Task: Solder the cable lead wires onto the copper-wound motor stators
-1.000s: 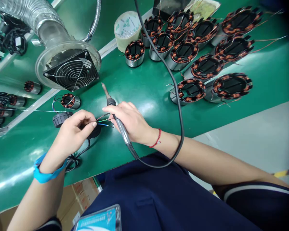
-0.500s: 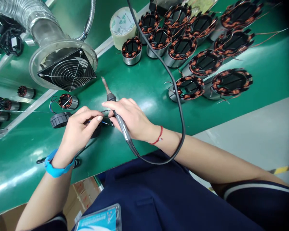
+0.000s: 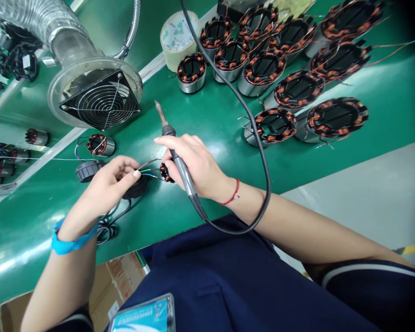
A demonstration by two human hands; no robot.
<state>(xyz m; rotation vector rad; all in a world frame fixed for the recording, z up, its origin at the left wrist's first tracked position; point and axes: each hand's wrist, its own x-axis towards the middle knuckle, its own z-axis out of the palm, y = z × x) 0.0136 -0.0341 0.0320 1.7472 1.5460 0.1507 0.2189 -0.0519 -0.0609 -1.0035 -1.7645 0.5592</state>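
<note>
My right hand (image 3: pixel 193 163) is closed around a soldering iron (image 3: pixel 177 154), whose tip points up and away over the green table (image 3: pixel 200 120); the same hand also holds a small copper-wound stator (image 3: pixel 166 174) under its fingers. My left hand (image 3: pixel 107 186) pinches the thin coloured wires (image 3: pixel 148 169) that run to that stator, above a black round part (image 3: pixel 134 189). The iron's black cable (image 3: pixel 259 152) loops back past my wrist.
A fume-extraction fan (image 3: pixel 100 103) on a flexible silver duct stands at the upper left. Several larger copper-wound stators (image 3: pixel 297 90) crowd the upper right, beside a tape roll (image 3: pixel 178 37). A small stator (image 3: pixel 100 144) and a black cap (image 3: pixel 86 169) lie left of my hands.
My right hand has lifted the soldering iron slightly up and right, and the small stator under its fingers now shows. My left hand keeps its pinch on the wires.
</note>
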